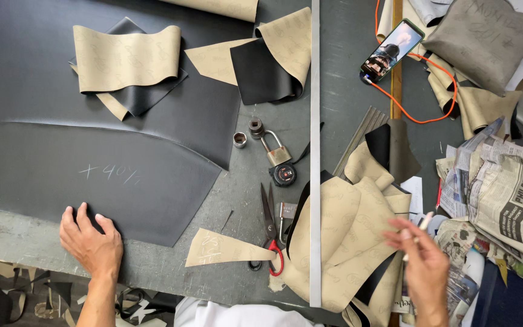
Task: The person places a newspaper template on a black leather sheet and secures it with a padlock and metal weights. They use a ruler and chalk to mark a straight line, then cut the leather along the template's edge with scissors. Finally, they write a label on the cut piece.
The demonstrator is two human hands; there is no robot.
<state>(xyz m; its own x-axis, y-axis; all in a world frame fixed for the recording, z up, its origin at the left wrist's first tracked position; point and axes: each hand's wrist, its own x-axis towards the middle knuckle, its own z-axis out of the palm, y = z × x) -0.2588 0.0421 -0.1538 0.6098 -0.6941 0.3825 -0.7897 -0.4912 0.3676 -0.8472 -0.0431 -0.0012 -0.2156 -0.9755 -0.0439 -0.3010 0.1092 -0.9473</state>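
Left hand (92, 242): lay flat, fingers spread, grip apart, on the near edge of the black sheet (110, 175).
Right hand (422, 260): blurred, grip clamped on a pale marking stick (420, 227), right of the metal ruler (315, 151).
Black sheet: spread left of the ruler, chalk marks near its middle.
Table (243, 181): grey, worn; scissors with red handle (270, 233), padlock (276, 152) and tape measure (284, 175) just left of the ruler.
Tan pieces (346, 242): heaped across the ruler's near end.
Far right of ruler: crumpled newspapers (503, 194); phone (391, 49) on orange cable.
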